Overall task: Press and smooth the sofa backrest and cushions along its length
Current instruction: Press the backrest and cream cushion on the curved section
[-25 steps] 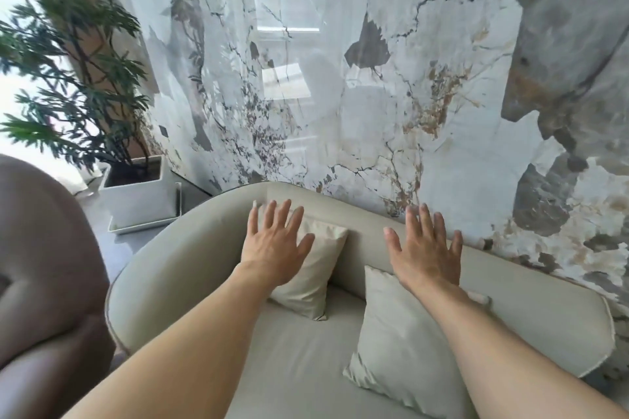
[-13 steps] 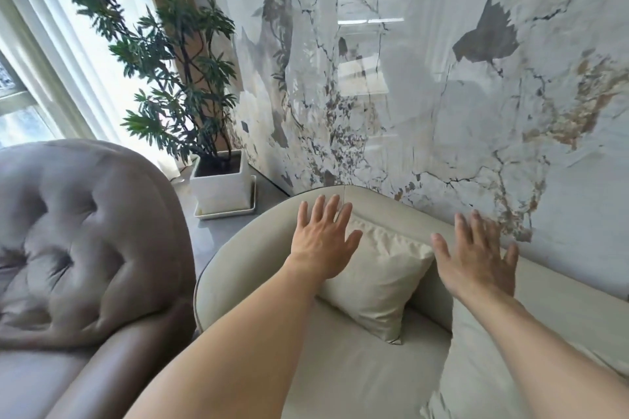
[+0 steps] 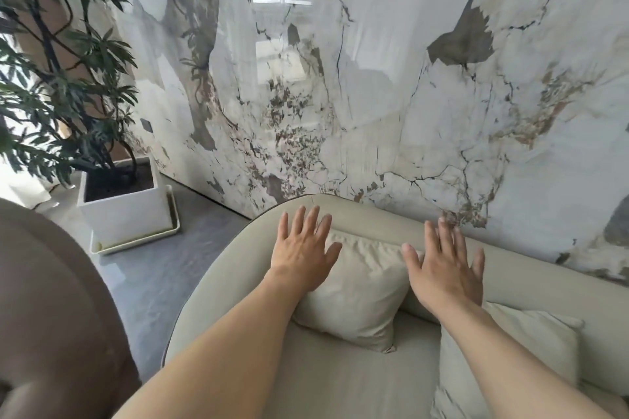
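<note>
A pale beige sofa with a curved backrest (image 3: 371, 214) runs along the marble wall. A cream cushion (image 3: 360, 292) leans against the backrest near its left end, and a second cushion (image 3: 531, 347) lies at the lower right. My left hand (image 3: 304, 250) lies flat, fingers spread, on the backrest and the first cushion's left edge. My right hand (image 3: 446, 269) is spread flat at the backrest to the right of that cushion. Neither hand holds anything. The sofa seat (image 3: 340, 384) shows between my forearms.
A glossy marble wall (image 3: 374, 95) stands directly behind the sofa. A potted plant in a white square planter (image 3: 126, 214) on a tray sits on the grey floor (image 3: 149, 279) at left. A brown leather armchair (image 3: 51, 316) fills the lower left corner.
The view swung left and then partly back while both hands slid left along the backrest. My left hand now rests near the sofa's curved end, my right hand beside the left cushion.
</note>
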{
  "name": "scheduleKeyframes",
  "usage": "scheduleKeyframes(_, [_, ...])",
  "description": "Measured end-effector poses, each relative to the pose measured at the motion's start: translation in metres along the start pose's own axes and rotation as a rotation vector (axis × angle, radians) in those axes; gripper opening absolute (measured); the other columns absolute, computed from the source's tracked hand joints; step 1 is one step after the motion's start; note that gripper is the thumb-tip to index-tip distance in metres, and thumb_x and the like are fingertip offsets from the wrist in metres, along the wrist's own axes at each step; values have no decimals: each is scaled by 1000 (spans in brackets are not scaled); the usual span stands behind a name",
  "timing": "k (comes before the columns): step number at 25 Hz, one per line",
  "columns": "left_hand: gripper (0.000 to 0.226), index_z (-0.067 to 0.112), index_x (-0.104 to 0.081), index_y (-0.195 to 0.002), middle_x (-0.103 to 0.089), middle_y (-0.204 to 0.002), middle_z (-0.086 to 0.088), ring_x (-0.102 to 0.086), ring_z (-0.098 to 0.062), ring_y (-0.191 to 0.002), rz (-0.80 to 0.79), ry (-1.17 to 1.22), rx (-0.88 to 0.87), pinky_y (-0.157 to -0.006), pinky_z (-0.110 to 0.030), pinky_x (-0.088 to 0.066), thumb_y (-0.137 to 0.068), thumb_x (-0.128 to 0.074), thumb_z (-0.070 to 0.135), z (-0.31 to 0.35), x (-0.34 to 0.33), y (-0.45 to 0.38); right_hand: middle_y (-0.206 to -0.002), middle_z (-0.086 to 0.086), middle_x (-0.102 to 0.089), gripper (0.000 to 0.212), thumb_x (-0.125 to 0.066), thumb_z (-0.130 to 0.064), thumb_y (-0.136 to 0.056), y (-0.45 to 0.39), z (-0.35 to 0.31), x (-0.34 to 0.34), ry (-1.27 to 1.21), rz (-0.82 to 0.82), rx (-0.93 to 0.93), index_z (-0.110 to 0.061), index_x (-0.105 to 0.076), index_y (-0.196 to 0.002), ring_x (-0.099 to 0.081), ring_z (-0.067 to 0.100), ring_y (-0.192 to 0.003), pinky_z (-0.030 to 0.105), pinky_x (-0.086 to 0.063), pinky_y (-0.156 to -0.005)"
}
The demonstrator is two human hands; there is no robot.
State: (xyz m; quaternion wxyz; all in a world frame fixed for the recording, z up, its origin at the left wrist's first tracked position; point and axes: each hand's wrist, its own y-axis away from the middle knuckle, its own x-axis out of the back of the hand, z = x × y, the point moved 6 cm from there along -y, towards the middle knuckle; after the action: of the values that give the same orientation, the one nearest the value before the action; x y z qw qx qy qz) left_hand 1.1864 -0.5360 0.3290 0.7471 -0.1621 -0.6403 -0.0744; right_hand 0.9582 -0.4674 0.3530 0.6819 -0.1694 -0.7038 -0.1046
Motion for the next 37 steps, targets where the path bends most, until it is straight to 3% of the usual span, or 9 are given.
scheduleKeyframes(11, [64,27,-8,-150,-2,-162,0,9,-20,-147,-8,-103,-80,-114,-45,16,-94,-17,55,15,8,-64,-162,-2,10,68,-9,-58,-94,-55,14,-13,-117,8,-72,-25,1,-152,9,20,-147,50,5,-116])
scheduleKeyframes(17, [64,27,-10,-150,-5,-162,1,7,-20,-147,-33,-122,-124,-116,-45,12,-93,-18,55,17,-21,-102,-162,-2,12,69,-11,-59,-94,-84,14,-41,-162,-18,-89,-25,1,-152,10,19,-147,50,9,-115])
scheduleKeyframes(26, [68,27,-10,-151,-5,-162,1,8,-22,-147,-78,-46,-256,-118,-48,12,-91,-12,59,-17,-134,-203,-162,-6,9,75,-1,-65,-86,-135,-16,-127,-58,-70,-232,-30,2,-152,12,17,-147,48,15,-113])
scheduleKeyframes(32, [71,26,-2,-150,1,-162,-1,11,-24,-147,-155,-42,-226,-116,-48,15,-88,-1,59,-63,-249,-254,-161,-7,12,74,-2,-66,-86,-203,-47,-239,10,-207,-150,-31,3,-152,16,14,-146,46,13,-114])
scheduleKeyframes(37, [71,29,-3,-151,2,-162,0,11,-22,-147,-172,-58,-270,-116,-46,16,-88,-2,61,-83,-327,-291,-161,-8,11,76,-1,-69,-85,-244,-49,-319,-22,-158,-121,-32,4,-151,18,12,-145,45,14,-115])
